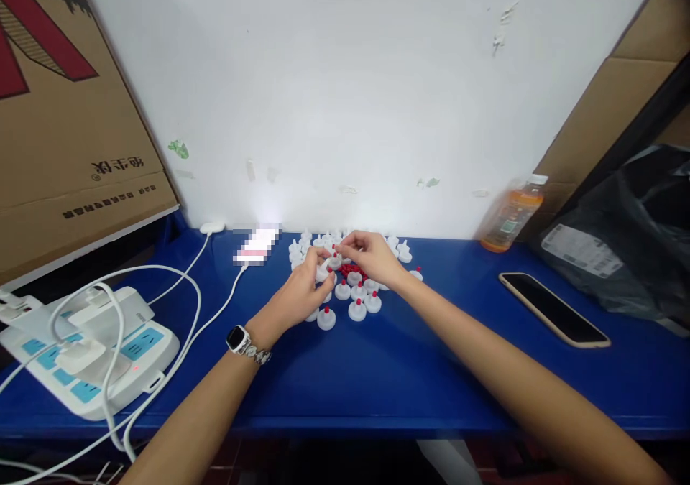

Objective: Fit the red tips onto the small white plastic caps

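Note:
My left hand is closed around a white nozzle cap, its spout tilted up toward my right hand. My right hand pinches beside it, with a small red tip cap at the fingertips; the fingers partly hide it. Between and below the hands lies a loose pile of red tip caps. Several white nozzle caps with red tips, such as this nozzle cap, stand upright in front. White nozzle caps without red tips stand behind my hands by the wall, partly covered.
A power strip with plugs and white cables fills the left of the blue table. A blurred-out lit device lies by the wall. On the right are a phone, an orange drink bottle and a dark plastic bag. Cardboard stands left.

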The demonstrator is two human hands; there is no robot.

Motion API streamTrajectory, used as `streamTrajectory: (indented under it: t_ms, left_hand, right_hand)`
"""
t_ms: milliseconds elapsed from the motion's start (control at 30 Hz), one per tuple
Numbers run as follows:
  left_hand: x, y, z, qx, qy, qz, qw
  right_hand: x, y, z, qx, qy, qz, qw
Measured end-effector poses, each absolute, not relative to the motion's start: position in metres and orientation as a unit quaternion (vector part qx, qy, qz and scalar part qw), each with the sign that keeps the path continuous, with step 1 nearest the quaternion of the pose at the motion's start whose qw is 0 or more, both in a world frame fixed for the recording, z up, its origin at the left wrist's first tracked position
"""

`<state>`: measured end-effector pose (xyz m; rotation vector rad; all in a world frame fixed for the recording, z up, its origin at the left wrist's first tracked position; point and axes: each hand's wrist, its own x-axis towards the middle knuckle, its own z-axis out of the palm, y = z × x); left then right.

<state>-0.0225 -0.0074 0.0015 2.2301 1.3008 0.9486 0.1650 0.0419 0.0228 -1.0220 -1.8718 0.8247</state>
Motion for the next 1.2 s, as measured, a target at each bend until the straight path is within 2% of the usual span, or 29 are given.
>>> streamTrajectory:
  t_ms: [67, 167, 633, 767, 867, 933, 1067, 1200]
  left_hand:
    - [-0.020, -0.010, 0.002, 0.795, 0.462, 0.341, 0.197]
    - [-0.016, -0.014, 0.002, 0.802, 0.446, 0.338, 0.208]
    - [-0.013, -0.015, 0.013, 0.808, 0.411, 0.354, 0.229]
    - [-0.014, -0.012, 0.013, 0.811, 0.414, 0.375, 0.172]
    - [-0.021, -0.005, 0.013, 0.827, 0.428, 0.358, 0.066]
    - [-0.027, -0.001, 0.012, 0.845, 0.427, 0.320, 0.034]
    - [-0.036, 0.005, 0.012, 0.872, 0.412, 0.263, 0.030]
    - [-0.045, 0.006, 0.014, 0.864, 0.429, 0.259, 0.042]
  right_hand:
    - [0.165, 0.030, 0.021, -0.360, -0.685, 0.421, 0.473]
    - [0.161, 0.014, 0.018, -0.321, -0.667, 0.478, 0.472]
    - [0.153, 0.001, 0.020, -0.279, -0.663, 0.508, 0.474]
    - [0.159, 0.006, 0.025, -0.305, -0.685, 0.464, 0.472]
    - [0.173, 0.019, 0.027, -0.363, -0.713, 0.359, 0.481]
    - [0.181, 0.026, 0.026, -0.399, -0.723, 0.292, 0.482]
    - [0.185, 0.033, 0.022, -0.431, -0.766, 0.234, 0.416]
    - [0.176, 0.034, 0.019, -0.421, -0.815, 0.218, 0.333]
